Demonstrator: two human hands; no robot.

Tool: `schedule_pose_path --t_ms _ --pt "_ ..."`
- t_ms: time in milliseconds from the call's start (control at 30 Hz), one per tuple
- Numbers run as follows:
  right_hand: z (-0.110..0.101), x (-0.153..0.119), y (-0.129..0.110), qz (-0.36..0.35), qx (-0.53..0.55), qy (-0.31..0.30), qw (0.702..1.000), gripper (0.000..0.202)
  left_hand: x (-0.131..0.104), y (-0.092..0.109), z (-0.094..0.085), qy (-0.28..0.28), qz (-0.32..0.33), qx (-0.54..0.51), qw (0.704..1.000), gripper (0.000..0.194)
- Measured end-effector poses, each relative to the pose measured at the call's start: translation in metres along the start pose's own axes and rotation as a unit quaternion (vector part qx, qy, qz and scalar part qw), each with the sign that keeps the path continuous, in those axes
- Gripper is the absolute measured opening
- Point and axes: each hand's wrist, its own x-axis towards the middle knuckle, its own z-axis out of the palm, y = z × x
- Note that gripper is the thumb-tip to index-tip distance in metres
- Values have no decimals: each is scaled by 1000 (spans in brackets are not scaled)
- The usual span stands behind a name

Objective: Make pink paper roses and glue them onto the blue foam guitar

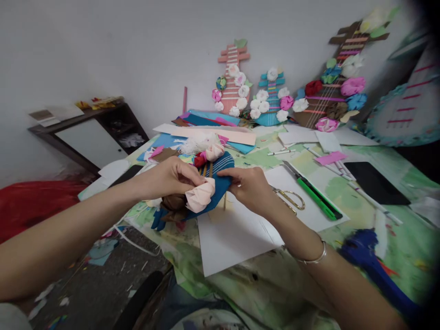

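A dark blue cardboard model lute (222,183) with white strings is held tilted over the table. My right hand (252,188) grips its edge between thumb and fingers. My left hand (173,176) is closed on a pale pink paper flower (202,196) that lies against the lute's near side. Another pale pink flower (215,151) and a red one (200,159) sit on its far side. Brown crumpled paper (174,205) shows below my left hand. The tips of my left fingers are partly hidden by the flower.
White paper (228,243) lies under the lute, with gold scissors (292,200) and a green utility knife (318,197). A blue glue gun (364,252) is at right, near a black tablet-like slab (376,182). Decorated model lutes (233,85) lean on the wall.
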Motion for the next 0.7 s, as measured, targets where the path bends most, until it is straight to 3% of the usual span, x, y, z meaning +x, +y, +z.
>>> schedule_pose_path --t_ms 333,700 --pt "3 2 -5 -5 -48 -4 999 39 1 2 -4 -71 -25 16 997 11" --pt "3 1 -14 0 -85 -22 996 40 1 12 -6 -90 -30 36 995 11"
